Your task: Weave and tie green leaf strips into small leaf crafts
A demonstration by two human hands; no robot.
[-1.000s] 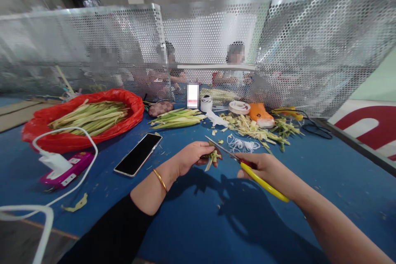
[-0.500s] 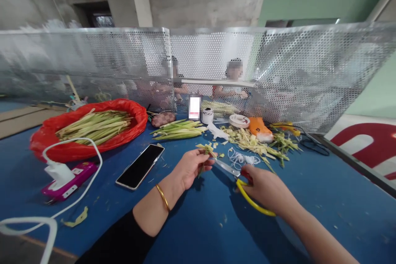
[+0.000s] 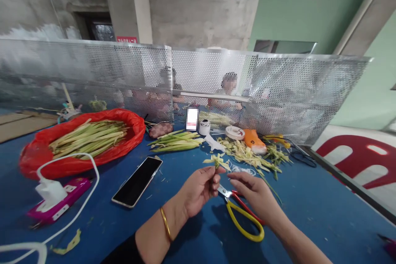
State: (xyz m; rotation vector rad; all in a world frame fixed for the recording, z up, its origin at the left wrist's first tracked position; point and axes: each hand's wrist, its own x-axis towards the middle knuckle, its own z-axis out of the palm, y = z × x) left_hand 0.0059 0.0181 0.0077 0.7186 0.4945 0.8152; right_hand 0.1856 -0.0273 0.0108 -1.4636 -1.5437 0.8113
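My left hand pinches a small flower-like piece of pale green husk between thumb and fingertips, its strips spreading out at the top. My right hand is just to the right with fingers stretched towards the piece, apart from it and holding nothing. Beneath that hand lies a pair of scissors with one yellow and one red handle loop; the blade tips are hidden behind my left fingers. Behind my hands is a tangle of white string, next to a heap of husk scraps.
On the left are a red plastic bag of long husk leaves, a phone and a purple power strip with a white cable. Farther back are a leaf bundle, a tape roll and an orange packet. People sit behind a perforated metal screen.
My right hand has let go of the scissors, which now lie on the table, and has opened beside my left hand. The husk piece now stands upright in my left fingers.
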